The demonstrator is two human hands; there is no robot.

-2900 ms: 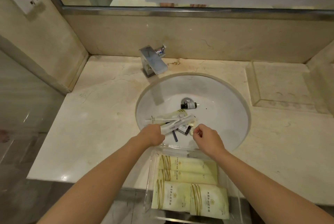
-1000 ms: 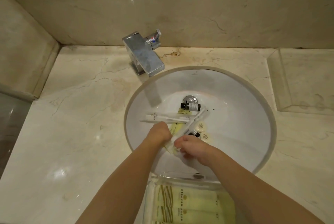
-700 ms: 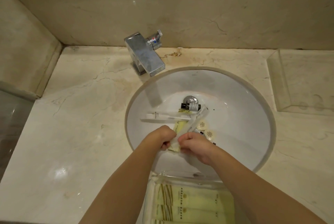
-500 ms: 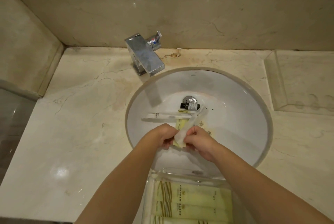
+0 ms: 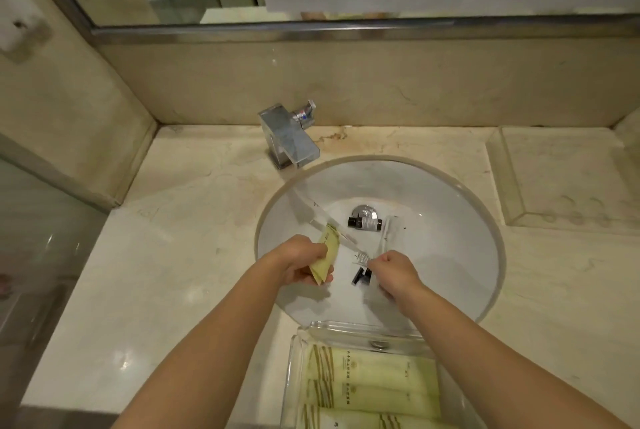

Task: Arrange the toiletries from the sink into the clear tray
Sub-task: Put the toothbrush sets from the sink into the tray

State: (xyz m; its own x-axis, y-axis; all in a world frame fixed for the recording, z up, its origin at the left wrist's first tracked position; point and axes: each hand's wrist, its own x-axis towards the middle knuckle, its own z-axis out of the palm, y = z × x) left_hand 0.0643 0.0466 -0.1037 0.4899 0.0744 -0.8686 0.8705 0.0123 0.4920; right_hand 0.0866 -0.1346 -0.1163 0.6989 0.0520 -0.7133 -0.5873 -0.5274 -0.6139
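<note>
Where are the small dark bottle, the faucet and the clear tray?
small dark bottle (image 5: 365, 222): head view, on its label.
faucet (image 5: 290, 141): head view, on its spout.
clear tray (image 5: 360, 330): head view, on its far rim.

Glossy white ceramic sink, veined polished marble counter, shiny brushed metal tap, clear glossy plastic tray holding matt pale-green paper packets.

Marble counter w/ sink, faucet, clear tray.
</note>
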